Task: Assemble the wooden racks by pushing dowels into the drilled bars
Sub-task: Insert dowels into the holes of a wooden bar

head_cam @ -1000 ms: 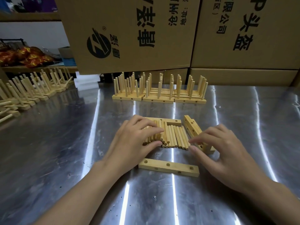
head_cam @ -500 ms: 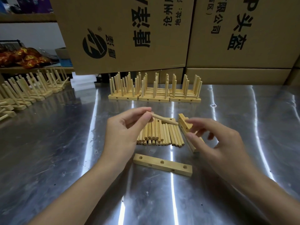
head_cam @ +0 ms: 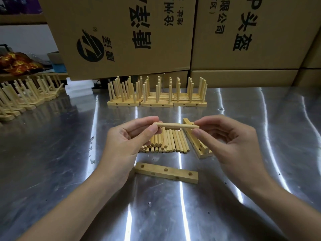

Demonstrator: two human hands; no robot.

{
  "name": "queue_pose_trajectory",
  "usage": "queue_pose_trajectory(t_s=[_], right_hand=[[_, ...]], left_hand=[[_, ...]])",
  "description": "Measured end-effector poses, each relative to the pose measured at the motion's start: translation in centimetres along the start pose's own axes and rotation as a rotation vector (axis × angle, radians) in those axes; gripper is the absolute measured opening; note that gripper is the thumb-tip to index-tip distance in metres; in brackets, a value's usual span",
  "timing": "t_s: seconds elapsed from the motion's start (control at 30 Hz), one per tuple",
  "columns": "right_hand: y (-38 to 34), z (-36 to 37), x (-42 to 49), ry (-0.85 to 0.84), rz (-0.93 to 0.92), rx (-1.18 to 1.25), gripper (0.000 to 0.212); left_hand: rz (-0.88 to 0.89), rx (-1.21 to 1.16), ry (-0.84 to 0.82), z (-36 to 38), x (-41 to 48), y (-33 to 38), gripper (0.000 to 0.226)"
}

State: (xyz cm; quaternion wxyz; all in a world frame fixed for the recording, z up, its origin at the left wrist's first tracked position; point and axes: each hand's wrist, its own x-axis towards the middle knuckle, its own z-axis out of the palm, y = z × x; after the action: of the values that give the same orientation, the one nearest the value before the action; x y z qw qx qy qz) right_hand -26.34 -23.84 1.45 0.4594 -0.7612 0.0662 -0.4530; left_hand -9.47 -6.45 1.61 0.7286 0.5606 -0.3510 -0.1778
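- Nearest you, the pale drilled wooden bar [head_cam: 166, 173] lies flat on the shiny steel table [head_cam: 52, 162], holes up, ready to take dowels.
- Your left hand [head_cam: 125, 141] and right hand [head_cam: 231, 141] each pinch one end of a round wooden dowel [head_cam: 176, 125], level above the loose dowel pile [head_cam: 166, 141]. Half a second ago only your left held it.
- Finished racks [head_cam: 157, 94] stand beyond.

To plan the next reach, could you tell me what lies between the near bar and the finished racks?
In the head view, the dowel pile lies there, between near bar and racks.
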Motion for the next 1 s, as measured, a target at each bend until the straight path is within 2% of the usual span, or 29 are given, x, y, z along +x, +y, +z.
queue_pose_trajectory(t_s=[0.17,0.33,0.47,0.73,1.0], right_hand=[[0.2,-0.6,0.0,-0.017,0.026,-0.017,0.016],[0.5,-1.0,0.1,-0.074,0.085,0.072,0.014],[0.3,-0.6,0.1,-0.12,0.1,0.147,0.018],[0.1,0.0,0.0,-0.165,0.093,0.114,0.019],[-0.3,0.2,-0.2,-0.188,0.092,0.074,0.027]], left_hand=[[0.026,0.101,0.026,-1.2,0.4,0.5,0.02],[0.018,0.209,-0.091,-1.7,0.1,1.1,0.032],[0.026,0.168,-0.118,-1.0,-0.3,1.3,0.03],[0.091,0.095,-0.06,-0.9,-0.3,1.6,0.024],[0.068,0.099,-0.069,-1.2,-0.1,1.4,0.024]])
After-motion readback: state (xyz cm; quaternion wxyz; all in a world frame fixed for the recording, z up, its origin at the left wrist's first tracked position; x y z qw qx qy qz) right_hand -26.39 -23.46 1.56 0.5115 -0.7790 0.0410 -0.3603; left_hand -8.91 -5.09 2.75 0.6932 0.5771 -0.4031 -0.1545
